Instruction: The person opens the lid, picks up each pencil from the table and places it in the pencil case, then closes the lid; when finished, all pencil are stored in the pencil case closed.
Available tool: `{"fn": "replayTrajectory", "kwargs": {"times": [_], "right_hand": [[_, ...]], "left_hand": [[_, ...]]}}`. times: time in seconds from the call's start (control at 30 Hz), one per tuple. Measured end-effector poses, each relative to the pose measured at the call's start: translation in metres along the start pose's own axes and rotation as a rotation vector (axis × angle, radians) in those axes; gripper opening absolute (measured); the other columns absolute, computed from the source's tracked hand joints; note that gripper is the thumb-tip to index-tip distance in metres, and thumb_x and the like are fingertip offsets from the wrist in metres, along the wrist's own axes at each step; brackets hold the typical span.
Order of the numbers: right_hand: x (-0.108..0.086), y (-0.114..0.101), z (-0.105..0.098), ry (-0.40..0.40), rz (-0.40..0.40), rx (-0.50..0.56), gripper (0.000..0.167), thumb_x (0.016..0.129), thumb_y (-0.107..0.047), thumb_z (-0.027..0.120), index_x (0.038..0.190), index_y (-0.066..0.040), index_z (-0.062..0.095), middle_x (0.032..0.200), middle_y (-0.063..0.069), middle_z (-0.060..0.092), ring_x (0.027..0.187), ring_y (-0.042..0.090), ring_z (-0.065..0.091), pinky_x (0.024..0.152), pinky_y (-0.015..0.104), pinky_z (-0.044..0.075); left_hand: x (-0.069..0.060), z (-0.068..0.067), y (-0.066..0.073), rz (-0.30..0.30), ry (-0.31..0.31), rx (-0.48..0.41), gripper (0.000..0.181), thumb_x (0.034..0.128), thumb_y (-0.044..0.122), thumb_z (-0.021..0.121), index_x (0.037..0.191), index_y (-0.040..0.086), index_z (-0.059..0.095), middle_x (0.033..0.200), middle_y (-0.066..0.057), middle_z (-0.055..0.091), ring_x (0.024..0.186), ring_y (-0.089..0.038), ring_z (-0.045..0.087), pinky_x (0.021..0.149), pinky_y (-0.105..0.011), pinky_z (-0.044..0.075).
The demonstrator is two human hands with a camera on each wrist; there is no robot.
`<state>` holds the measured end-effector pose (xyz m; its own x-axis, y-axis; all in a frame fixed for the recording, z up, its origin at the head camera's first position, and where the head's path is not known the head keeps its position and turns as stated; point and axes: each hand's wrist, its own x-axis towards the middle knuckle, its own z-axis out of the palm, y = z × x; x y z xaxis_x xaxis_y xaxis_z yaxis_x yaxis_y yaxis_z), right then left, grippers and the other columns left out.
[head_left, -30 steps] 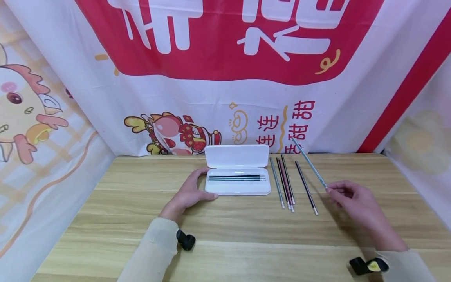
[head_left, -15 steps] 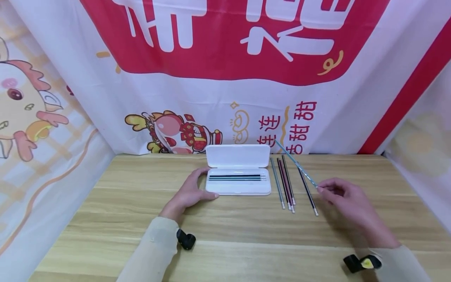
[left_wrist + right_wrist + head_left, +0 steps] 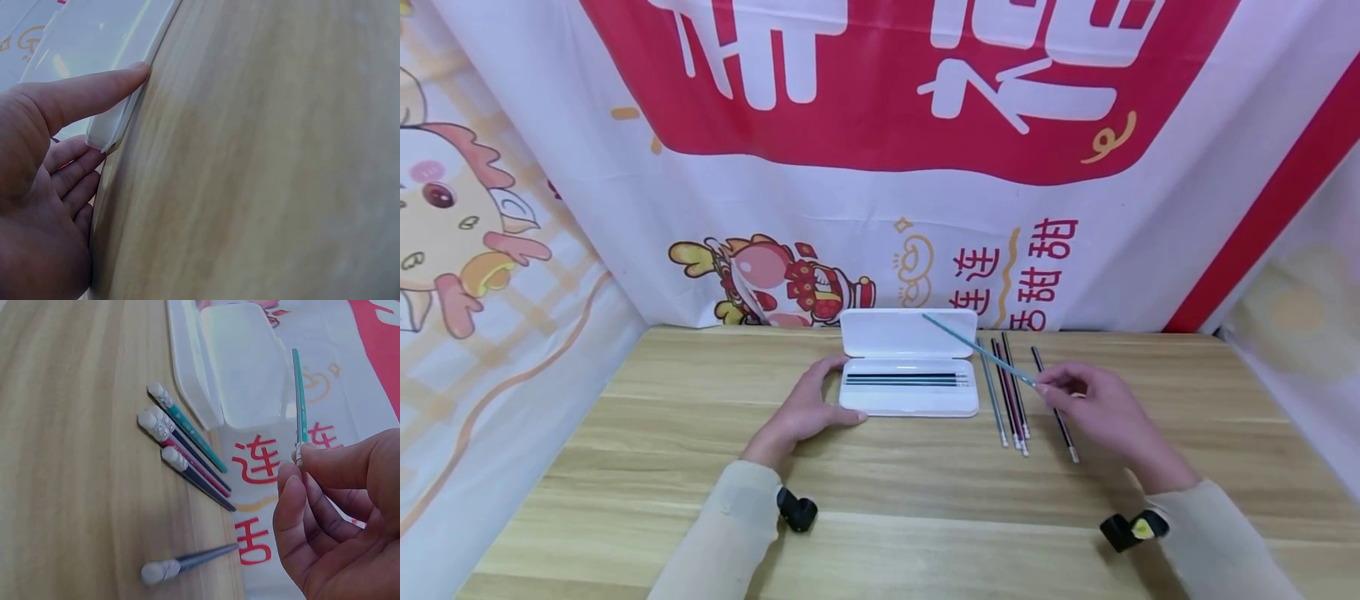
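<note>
A white pencil case [image 3: 910, 405] lies with its lid [image 3: 880, 335] raised. Several dark and green pencils [image 3: 902, 379] lie lengthwise inside. My left hand [image 3: 801, 410] holds the case's left end, thumb on the front edge and fingers round the far corner. In the left wrist view, the thumb [image 3: 94, 94] rests straight along the case rim. Between thumb and fingertips my right hand [image 3: 1093, 408] pinches a green pencil [image 3: 300, 394] near its eraser end. That pencil is in the air, its far tip pointing left in front of the lid.
Right of the case, several pencils [image 3: 1013, 400] lie close together on the wooden table [image 3: 925, 508], white erasers toward me. A single black pencil [image 3: 1063, 433] lies farther right, partly behind my right hand. A printed cloth [image 3: 820, 200] hangs along the table's back edge.
My right hand has moved left with the green pencil, from beyond the single black pencil to over it. The pencil's tip now reaches in front of the lid. My left hand has stayed put.
</note>
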<state>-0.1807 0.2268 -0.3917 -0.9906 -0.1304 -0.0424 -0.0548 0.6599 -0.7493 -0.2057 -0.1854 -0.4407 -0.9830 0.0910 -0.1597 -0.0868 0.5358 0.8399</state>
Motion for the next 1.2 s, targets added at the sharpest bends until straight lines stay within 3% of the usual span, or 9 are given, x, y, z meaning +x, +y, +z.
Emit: {"fn": "replayTrajectory", "kwargs": {"times": [0.23,0.63,1.2], "right_hand": [[0.021,-0.014,0.011,-0.026,-0.066,-0.020,0.020,0.107,-0.023,0.068,0.119,-0.010,0.075,0.109,0.010,0.074,0.096,0.023,0.061,0.073,0.029,0.054],[0.057,-0.029,0.035,-0.054,-0.080,-0.077,0.015,0.105,-0.018,0.068,0.115,-0.010,0.077,0.110,0.010,0.074,0.100,0.025,0.065,0.083,0.033,0.055],[0.070,-0.034,0.056,-0.028,-0.039,-0.074,0.016,0.105,-0.017,0.068,0.117,-0.010,0.076,0.114,0.012,0.074,0.101,0.026,0.065,0.084,0.036,0.058]], "left_hand": [[0.000,-0.001,-0.001,-0.010,0.003,0.003,0.094,0.0813,0.022,0.095,0.161,0.021,0.045,0.175,-0.009,0.035,0.167,-0.038,0.021,0.136,-0.064,0.012],[0.000,0.000,-0.002,-0.014,0.014,-0.018,0.092,0.0817,0.021,0.095,0.160,0.022,0.046,0.174,-0.009,0.036,0.166,-0.037,0.022,0.136,-0.063,0.013],[0.000,0.002,-0.001,-0.021,0.022,-0.003,0.092,0.0822,0.023,0.095,0.160,0.023,0.047,0.174,-0.008,0.036,0.166,-0.037,0.022,0.136,-0.064,0.014]]}}
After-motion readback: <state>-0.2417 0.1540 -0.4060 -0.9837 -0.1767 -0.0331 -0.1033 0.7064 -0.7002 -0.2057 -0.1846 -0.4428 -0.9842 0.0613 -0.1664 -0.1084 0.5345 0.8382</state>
